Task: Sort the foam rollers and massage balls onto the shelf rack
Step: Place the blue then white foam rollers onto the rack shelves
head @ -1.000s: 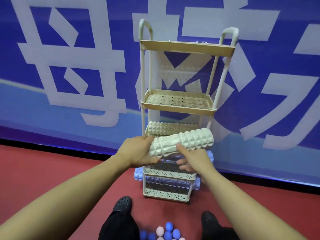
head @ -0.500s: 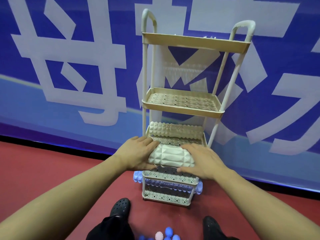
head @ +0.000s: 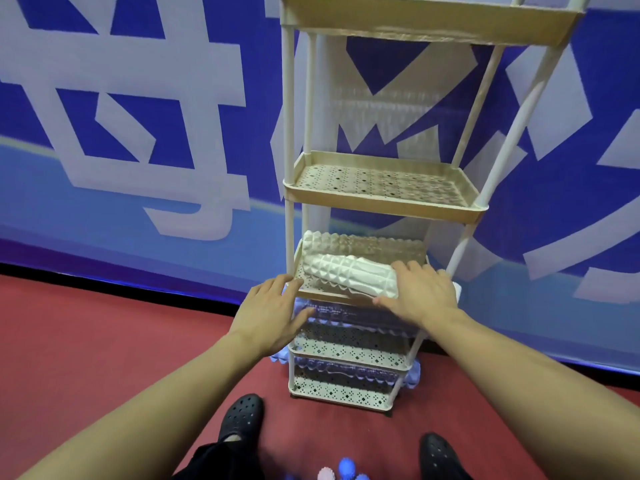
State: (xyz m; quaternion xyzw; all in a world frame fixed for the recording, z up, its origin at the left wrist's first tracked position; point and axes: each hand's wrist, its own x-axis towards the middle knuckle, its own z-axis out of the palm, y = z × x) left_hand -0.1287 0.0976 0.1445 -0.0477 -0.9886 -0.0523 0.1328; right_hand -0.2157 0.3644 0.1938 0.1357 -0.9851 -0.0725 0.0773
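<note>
A cream shelf rack [head: 381, 199] with several tiers stands against the blue wall. On its third tier lie two white ridged foam rollers: one at the back [head: 363, 244], one at the front [head: 349, 275]. My right hand [head: 420, 292] rests with straight fingers on the front roller's right end. My left hand [head: 272, 311] is off the roller, fingers spread, beside the tier's left edge. Pale blue rollers [head: 346, 370] lie on the two lower tiers. Blue and pink massage balls [head: 341, 471] sit on the floor between my feet.
The second tier [head: 377, 178] and the top tier [head: 429, 26] hold nothing visible. Red floor [head: 104, 341] spreads to the left and right of the rack. My black shoes [head: 240, 417] stand just in front of it.
The front white roller went from held above the tier to lying on it. My left hand let go and drew back to the left. The view moved closer to the rack.
</note>
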